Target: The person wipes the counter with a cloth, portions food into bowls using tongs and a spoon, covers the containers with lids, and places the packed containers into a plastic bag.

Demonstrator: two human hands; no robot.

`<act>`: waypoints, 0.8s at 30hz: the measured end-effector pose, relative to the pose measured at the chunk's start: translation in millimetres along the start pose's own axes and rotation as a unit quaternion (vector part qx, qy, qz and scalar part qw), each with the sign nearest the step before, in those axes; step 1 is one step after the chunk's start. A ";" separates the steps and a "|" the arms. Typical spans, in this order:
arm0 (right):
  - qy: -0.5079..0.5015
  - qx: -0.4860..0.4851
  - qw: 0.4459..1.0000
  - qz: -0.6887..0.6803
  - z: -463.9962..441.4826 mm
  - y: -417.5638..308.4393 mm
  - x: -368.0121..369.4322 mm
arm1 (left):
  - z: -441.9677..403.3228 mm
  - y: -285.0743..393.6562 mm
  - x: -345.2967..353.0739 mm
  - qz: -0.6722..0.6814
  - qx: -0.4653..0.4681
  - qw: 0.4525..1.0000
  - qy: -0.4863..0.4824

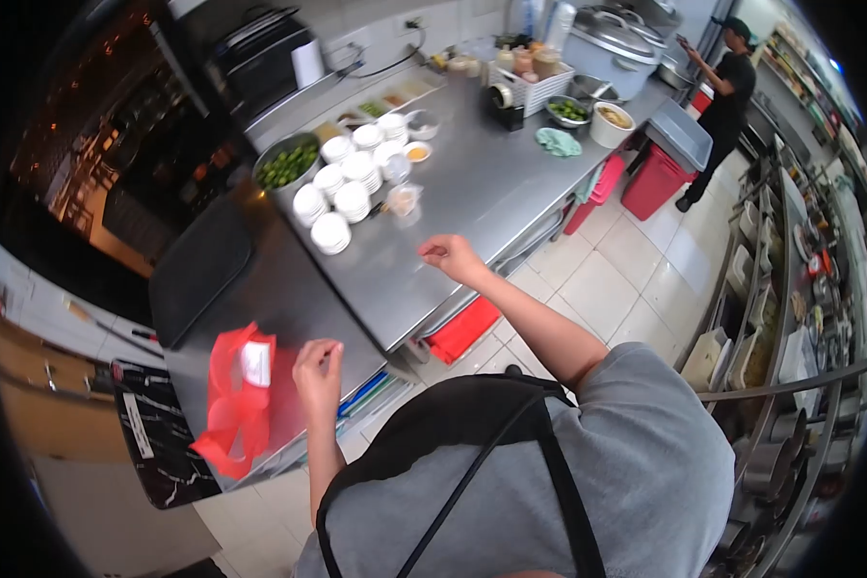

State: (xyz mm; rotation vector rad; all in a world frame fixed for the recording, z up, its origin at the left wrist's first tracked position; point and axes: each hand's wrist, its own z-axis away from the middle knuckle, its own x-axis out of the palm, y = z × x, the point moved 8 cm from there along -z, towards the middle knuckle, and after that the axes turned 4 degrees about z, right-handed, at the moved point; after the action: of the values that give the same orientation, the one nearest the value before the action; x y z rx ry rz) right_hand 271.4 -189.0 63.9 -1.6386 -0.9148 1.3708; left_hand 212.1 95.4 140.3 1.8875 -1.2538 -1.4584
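Red plastic bag (236, 409) on the steel worktop (491, 159), beside the left hand (318, 378).
The bag is thin, crumpled film, its long axis running from the worktop's far side toward the near edge, slightly slanted; its white rectangular label (256, 364) carries print too small and blurred to read. The left hand is just right of the bag, apart from it, fingers curled with a narrow gap at most; the right hand (450, 258), above the brushed metal, curls similarly. Whether either pinches something small, I cannot tell. Nearest the right hand are a clear plastic cup (405, 204) and stacked round white containers (352, 199), smooth-sided.
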 end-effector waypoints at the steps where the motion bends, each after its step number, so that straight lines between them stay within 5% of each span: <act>1: 0.021 0.007 1.000 0.006 2.8 11.0 -30.0 | -1.0 6.4 23.8 -0.002 -0.007 1.000 -0.016; 8: 0.127 0.052 0.989 0.057 32.7 135.3 -232.6 | -23.6 75.9 193.9 0.005 0.016 0.997 -0.077; 11: 0.159 0.108 0.980 0.055 49.4 181.5 -295.2 | -44.4 125.7 247.4 -0.009 0.098 0.990 -0.099; 24: 0.187 0.107 0.974 0.065 -23.1 269.0 -353.6 | -129.2 152.4 337.6 0.000 0.089 0.987 -0.130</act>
State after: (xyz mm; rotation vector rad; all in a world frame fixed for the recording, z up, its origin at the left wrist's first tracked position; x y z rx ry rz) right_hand 250.1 -623.1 -31.3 -1.7323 -0.4309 1.1445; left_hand 283.0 -290.2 128.4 1.8504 -1.5499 -1.6855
